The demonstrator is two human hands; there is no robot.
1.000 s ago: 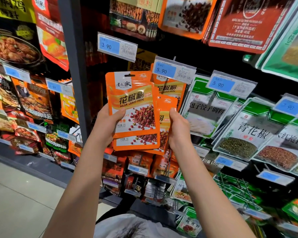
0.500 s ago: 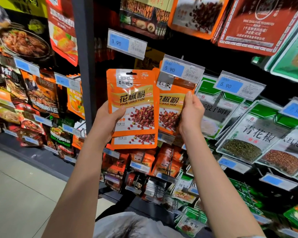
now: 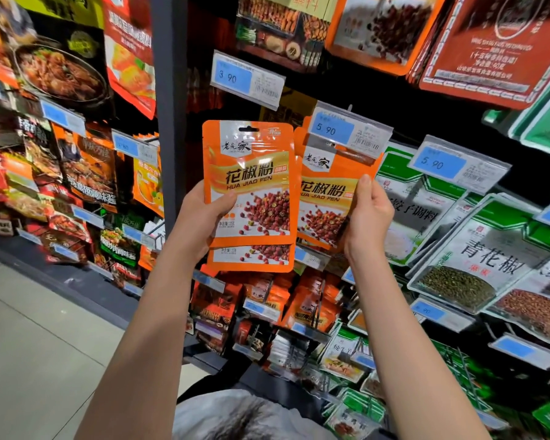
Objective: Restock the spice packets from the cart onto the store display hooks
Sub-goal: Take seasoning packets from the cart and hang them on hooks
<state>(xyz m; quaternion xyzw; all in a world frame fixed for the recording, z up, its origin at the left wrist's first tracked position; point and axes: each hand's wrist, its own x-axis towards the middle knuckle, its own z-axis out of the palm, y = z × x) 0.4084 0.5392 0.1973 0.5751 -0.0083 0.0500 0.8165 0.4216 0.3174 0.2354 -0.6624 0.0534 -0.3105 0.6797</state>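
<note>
The left hand [image 3: 200, 219] grips a small stack of orange Hua Jiao Fen packets [image 3: 251, 173] at its lower left edge, thumb across the front. It holds the stack upright just left of the nearer 5.90 price tag [image 3: 346, 130]. The right hand [image 3: 369, 217] pinches the right edge of a single Hua Jiao Fen packet [image 3: 324, 198] directly below that tag, with the packet's top hidden behind it. Green spice packets [image 3: 477, 249] hang right of the tag, and a dark shelf upright [image 3: 169, 106] stands well left.

Held packets [image 3: 250, 198] left of hanging packet [image 3: 326, 204]
</note>
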